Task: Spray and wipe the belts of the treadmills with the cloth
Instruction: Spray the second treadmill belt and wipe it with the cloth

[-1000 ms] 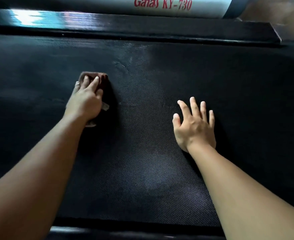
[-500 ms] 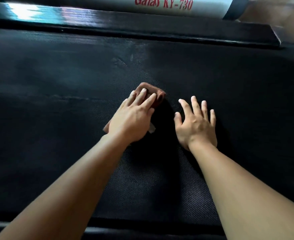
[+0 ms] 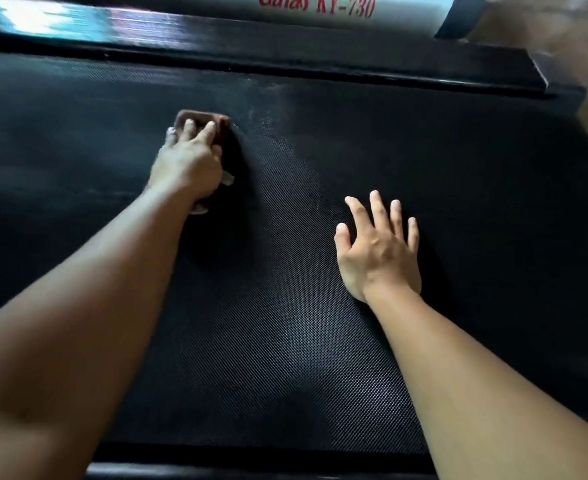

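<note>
Wiping seemed about midway: the left hand [image 3: 188,164] pressed the cloth [image 3: 202,117] on the belt [image 3: 285,341], fingers fairly straight; the right hand [image 3: 379,251] lay flat, fingers spread. Pale marks [image 3: 268,128] beside the cloth were not yet wiped.

The belt [image 3: 285,341] lies open between the left hand [image 3: 186,164], pressed on the cloth [image 3: 199,117] at far left, and the right hand [image 3: 379,251], flat near the middle, which leaves a wide lane. Right of the right hand the belt is open too. A raised black rail [image 3: 285,39] closes the far edge, with a silver tube [image 3: 216,3] behind it.
</note>
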The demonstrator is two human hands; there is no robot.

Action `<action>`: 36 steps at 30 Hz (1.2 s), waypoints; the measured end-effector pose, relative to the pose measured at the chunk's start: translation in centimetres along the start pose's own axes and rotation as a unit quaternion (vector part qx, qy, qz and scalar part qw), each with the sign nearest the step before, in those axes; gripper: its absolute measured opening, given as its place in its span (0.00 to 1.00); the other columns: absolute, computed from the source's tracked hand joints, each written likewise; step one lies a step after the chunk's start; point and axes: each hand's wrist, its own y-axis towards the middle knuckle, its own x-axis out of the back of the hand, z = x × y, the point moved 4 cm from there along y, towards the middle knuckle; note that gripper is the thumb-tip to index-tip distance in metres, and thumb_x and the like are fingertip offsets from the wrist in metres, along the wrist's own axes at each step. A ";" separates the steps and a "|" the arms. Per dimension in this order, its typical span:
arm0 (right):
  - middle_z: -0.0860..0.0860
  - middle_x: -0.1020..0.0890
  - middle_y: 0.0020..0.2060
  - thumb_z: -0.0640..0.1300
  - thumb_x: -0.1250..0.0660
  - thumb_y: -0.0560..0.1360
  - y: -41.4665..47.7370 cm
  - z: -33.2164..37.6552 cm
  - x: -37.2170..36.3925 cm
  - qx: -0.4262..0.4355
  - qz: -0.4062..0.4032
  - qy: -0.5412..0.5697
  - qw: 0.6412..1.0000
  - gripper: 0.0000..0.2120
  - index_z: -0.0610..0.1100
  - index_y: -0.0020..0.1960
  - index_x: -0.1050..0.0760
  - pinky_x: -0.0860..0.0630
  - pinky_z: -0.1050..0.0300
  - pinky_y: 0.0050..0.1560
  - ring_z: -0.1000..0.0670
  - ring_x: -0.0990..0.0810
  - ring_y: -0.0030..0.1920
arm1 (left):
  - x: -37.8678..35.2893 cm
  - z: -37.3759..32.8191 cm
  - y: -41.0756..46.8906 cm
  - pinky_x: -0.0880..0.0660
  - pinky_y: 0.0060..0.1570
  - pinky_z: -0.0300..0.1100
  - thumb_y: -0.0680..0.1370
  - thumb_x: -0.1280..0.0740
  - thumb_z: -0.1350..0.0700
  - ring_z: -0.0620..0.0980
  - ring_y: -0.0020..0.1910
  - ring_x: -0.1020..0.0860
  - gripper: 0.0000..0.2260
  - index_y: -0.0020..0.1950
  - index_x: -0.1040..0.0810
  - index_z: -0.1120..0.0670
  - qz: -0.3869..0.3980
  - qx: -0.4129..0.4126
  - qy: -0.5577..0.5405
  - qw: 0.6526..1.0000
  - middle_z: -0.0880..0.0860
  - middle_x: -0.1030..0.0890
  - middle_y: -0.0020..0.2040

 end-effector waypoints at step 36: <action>0.53 0.52 0.81 0.60 0.53 0.81 0.1 -0.1 0.1 0.004 0.009 0.000 1.000 0.26 0.61 0.78 0.49 0.61 0.43 0.78 0.46 0.58 0.80 | -3.8 -12.6 2.2 0.45 0.76 0.53 0.77 0.45 0.43 0.57 0.77 0.41 0.28 0.77 0.34 0.49 0.025 -0.255 0.055 0.965 0.53 0.36 0.77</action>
